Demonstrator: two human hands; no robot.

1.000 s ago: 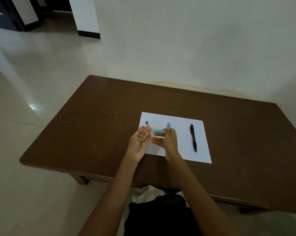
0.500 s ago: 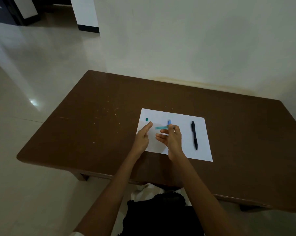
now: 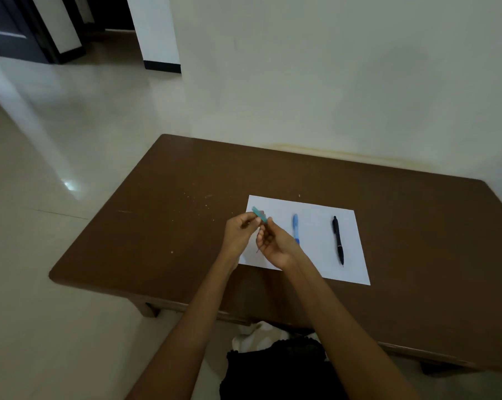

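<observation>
A slim teal pen (image 3: 259,215) is held just above the left end of a white sheet of paper (image 3: 316,255). My left hand (image 3: 239,235) pinches it from the left with thumb and fingers. The curled fingers of my right hand (image 3: 275,246) pinch its right end. A thin dark tip (image 3: 257,251) pokes out below my right hand. On the sheet to the right of my hands lies a blue pen (image 3: 295,228), with a black pen (image 3: 337,239) further right.
The sheet lies on a brown wooden table (image 3: 172,226) pushed against a pale wall (image 3: 330,82). Small crumbs dot the tabletop left of the paper. A shiny tiled floor (image 3: 56,168) spreads to the left. Dark clothing (image 3: 275,368) shows below the table's near edge.
Both hands moved left with the teal pen, which now tilts up to the left. The blue pen lies uncovered on the paper. The small teal piece near the paper's corner is out of sight.
</observation>
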